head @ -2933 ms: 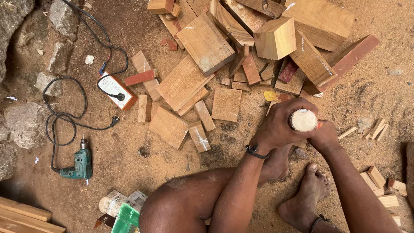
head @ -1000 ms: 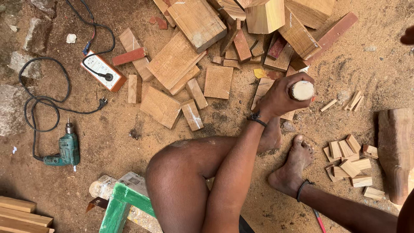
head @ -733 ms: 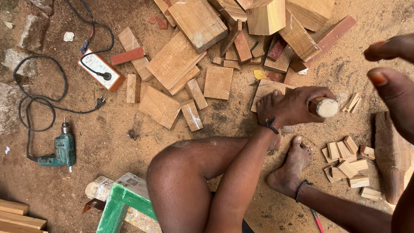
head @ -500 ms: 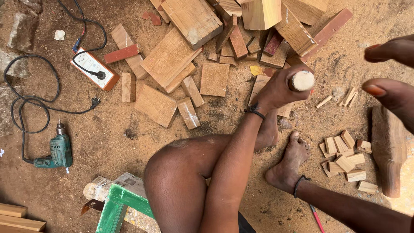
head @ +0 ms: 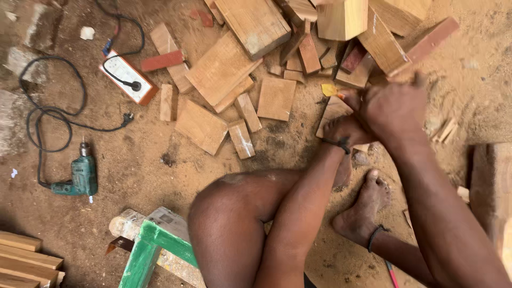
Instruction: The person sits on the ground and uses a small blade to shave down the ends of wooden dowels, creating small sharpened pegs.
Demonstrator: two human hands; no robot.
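Note:
My left hand (head: 345,129) is closed low around a round wooden tool handle, which is hidden under my hands. My right hand (head: 394,106), motion-blurred, sits clamped over the top of the same handle, just right of and above the left. Both hands hover over a small flat wooden block (head: 332,109) on the sandy ground. A dark band circles my left wrist. My bare knee (head: 229,213) and foot (head: 362,208) lie below the hands.
Several wood offcuts (head: 250,69) are heaped at the top. A green electric drill (head: 82,173) and a white power strip (head: 128,80) with black cords lie left. A green wooden frame (head: 152,250), stacked planks (head: 26,258) and a big block (head: 490,181) border the bottom and right.
My right hand has swung in from the right edge and come down over the pale handle end, covering it. The left hand stayed gripping the handle over the block.

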